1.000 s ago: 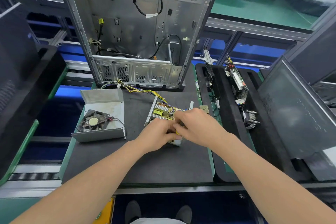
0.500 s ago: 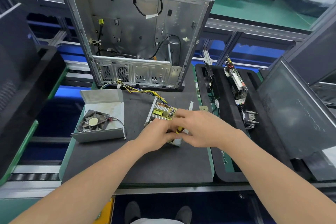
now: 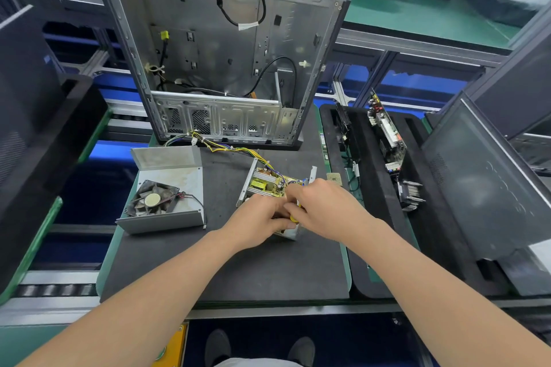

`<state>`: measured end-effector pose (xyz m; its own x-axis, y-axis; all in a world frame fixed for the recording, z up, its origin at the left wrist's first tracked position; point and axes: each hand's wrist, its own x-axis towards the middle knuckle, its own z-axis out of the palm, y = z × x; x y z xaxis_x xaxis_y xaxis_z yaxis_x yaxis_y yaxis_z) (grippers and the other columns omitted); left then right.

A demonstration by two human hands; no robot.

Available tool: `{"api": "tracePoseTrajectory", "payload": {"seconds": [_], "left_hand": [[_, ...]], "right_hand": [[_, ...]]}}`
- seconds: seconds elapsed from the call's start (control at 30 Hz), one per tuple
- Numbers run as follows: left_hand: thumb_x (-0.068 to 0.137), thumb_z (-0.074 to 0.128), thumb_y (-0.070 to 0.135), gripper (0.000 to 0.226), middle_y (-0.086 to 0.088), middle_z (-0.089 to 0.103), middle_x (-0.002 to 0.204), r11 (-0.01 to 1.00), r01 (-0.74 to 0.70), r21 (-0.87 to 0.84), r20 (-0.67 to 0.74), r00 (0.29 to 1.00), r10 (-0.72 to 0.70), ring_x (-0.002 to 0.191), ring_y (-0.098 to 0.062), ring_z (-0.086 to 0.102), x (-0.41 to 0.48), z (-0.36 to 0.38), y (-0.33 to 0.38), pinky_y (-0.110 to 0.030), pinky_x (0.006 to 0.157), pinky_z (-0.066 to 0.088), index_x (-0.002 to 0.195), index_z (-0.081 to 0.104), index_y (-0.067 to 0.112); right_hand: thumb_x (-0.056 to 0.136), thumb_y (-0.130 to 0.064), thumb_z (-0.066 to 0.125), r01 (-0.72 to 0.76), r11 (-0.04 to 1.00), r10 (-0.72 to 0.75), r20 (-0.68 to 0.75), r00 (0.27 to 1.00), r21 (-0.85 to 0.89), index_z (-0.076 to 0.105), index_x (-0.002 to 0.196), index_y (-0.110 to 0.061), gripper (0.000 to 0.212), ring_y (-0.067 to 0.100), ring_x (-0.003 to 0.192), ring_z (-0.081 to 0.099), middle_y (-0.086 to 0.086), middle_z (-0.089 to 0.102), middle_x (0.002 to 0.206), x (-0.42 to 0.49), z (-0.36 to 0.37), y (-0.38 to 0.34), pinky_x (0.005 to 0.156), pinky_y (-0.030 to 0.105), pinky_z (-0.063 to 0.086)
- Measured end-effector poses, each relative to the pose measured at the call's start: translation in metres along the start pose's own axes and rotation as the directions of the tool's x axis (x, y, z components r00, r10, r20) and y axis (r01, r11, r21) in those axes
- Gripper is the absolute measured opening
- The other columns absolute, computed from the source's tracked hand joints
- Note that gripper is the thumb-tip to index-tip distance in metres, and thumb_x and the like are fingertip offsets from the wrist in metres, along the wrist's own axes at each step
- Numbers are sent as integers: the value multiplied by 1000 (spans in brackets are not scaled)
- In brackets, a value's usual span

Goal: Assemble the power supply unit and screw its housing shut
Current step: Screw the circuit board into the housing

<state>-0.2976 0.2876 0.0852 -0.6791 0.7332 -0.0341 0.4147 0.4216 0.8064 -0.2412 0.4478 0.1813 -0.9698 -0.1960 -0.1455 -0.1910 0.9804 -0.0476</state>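
Observation:
The open power supply base, a metal tray with a yellow-green circuit board, lies on the black mat. My left hand grips its near edge. My right hand curls round a small yellow-handled tool at the tray's near right corner; the tip is hidden by my fingers. The housing cover with its fan lies apart to the left, inside up. A bundle of coloured wires runs from the board toward the computer case.
The empty computer case stands upright at the mat's far edge. A black foam tray with circuit boards sits to the right, a dark side panel leaning beyond it. A black bin stands at the left.
My right hand has slid slightly toward me and down over the tray's near corner, showing the yellow handle. My left hand has hardly moved.

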Motion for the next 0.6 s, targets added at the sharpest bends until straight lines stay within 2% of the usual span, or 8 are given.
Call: {"api": "tracePoseTrajectory", "payload": {"seconds": [0.07,0.13,0.23,0.3,0.37,0.47,0.53,0.6], "left_hand": [[91,77,19,13,10,79,101,1000,5,-14,-6,1000,-5,97,-10,71,-1,0,1,-39,86,56,103,75,23],[91,77,17,15,13,79,101,999,2,-32,2,1000,-2,98,-7,71,-1,0,2,-38,87,56,101,76,29],[92,75,17,12,13,79,100,999,18,-35,13,1000,-18,98,-9,71,-1,0,2,-40,87,56,99,75,27],[93,75,19,10,12,79,99,1000,15,-14,2,1000,-15,95,-12,70,-1,0,1,-40,85,56,101,76,25],[93,73,21,5,10,76,91,1000,5,25,-6,1000,-5,87,-19,66,0,0,0,-41,78,55,95,72,25],[93,74,20,15,12,70,83,999,-12,51,-14,1000,13,80,-20,61,0,1,0,-39,72,52,85,63,28],[92,76,22,9,11,75,90,999,-6,41,-4,1000,6,84,-18,63,0,1,-1,-38,76,53,91,69,27],[92,77,22,7,11,76,93,999,-13,33,2,1000,13,86,-16,64,0,1,-2,-37,77,53,93,70,25]], "right_hand": [[102,-34,50,-107,993,108,-16,994,40,61,101,-15,22,37,73,54,0,38,66,2,4,-2,57,35,35],[100,-31,52,-217,972,219,-11,976,89,62,98,-12,22,38,75,56,3,42,70,4,7,-5,57,35,41],[101,-31,51,-263,960,265,-9,964,95,61,96,-12,22,38,75,55,4,42,71,4,8,-9,59,36,43],[101,-35,51,-186,980,188,-14,982,72,59,96,-14,23,37,76,58,5,51,75,2,3,-9,60,37,44],[100,-39,52,-13,999,13,3,1000,49,59,99,-17,23,32,81,62,2,57,90,-3,-7,-4,63,38,46],[98,-31,59,233,972,-233,105,967,10,62,111,-22,16,22,78,52,-4,50,106,-7,-19,4,62,36,42],[96,-19,58,280,960,-278,144,950,4,62,109,-22,14,19,76,45,-5,48,103,-7,-22,6,62,38,43],[95,-16,56,264,965,-263,140,955,12,63,107,-21,15,20,77,45,-8,43,98,-7,-20,6,65,40,47]]}}
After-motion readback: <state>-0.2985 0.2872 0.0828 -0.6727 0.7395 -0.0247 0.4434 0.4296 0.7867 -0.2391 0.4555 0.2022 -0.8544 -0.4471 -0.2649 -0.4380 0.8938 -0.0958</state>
